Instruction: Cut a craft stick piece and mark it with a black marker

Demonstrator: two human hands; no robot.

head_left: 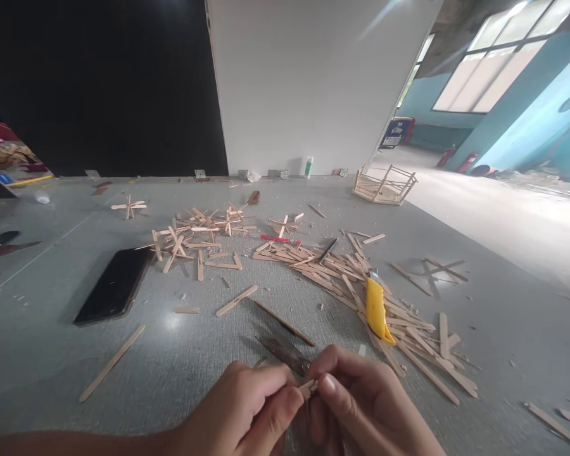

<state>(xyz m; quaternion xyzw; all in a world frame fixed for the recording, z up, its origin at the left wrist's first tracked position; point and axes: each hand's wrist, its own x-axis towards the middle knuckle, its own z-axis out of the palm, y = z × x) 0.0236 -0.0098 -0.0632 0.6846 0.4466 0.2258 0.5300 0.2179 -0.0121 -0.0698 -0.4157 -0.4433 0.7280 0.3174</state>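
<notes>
My left hand [247,408] and my right hand [365,405] meet at the bottom centre over the grey floor. Together they pinch a small piece of wooden craft stick [308,385] between thumbs and forefingers. A dark metal tool with pointed blades [285,353], like scissors or pliers, sticks out just beyond the fingers; which hand holds it I cannot tell. A long thin stick [285,323] lies right behind it.
A heap of craft sticks [342,272] spreads to the right, with a yellow utility knife [375,310] on it. Glued stick crosses [199,231] lie further back. A black phone [114,285] lies left. A stick-built basket [384,185] stands by the white wall.
</notes>
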